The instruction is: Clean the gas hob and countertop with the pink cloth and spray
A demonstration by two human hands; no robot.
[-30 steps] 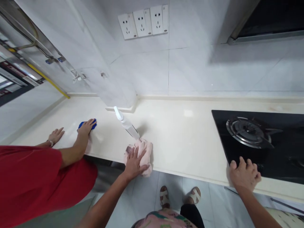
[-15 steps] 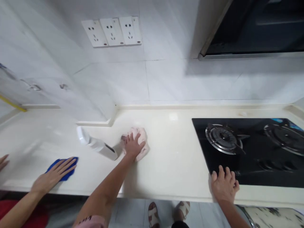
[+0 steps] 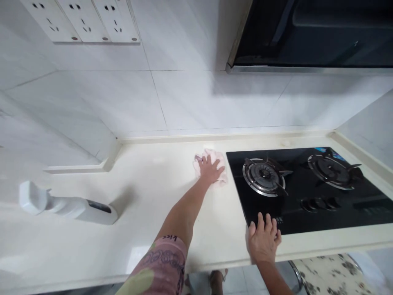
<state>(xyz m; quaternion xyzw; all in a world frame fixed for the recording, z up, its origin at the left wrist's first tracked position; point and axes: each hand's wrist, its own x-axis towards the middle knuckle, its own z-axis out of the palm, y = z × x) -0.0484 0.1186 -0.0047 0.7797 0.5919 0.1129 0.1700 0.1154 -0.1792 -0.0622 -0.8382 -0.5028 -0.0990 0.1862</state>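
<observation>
My left hand (image 3: 210,169) presses down on a crumpled pink cloth (image 3: 219,157) on the cream countertop (image 3: 159,192), right beside the left edge of the black gas hob (image 3: 307,192). My arm reaches out across the counter. My right hand (image 3: 263,241) rests flat on the counter's front edge, fingertips on the hob's front left corner, holding nothing.
A white spray bottle (image 3: 66,205) stands on the counter at the left. Two burners (image 3: 264,176) sit on the hob. A black range hood (image 3: 310,37) hangs above. Wall sockets (image 3: 82,20) are at the top left. A patterned stool (image 3: 331,274) is below the counter edge.
My left hand has slid the pink cloth rightward, from beside the spray bottle to the hob's edge. The view swung right, so the other person's hands and blue cloth left the frame.
</observation>
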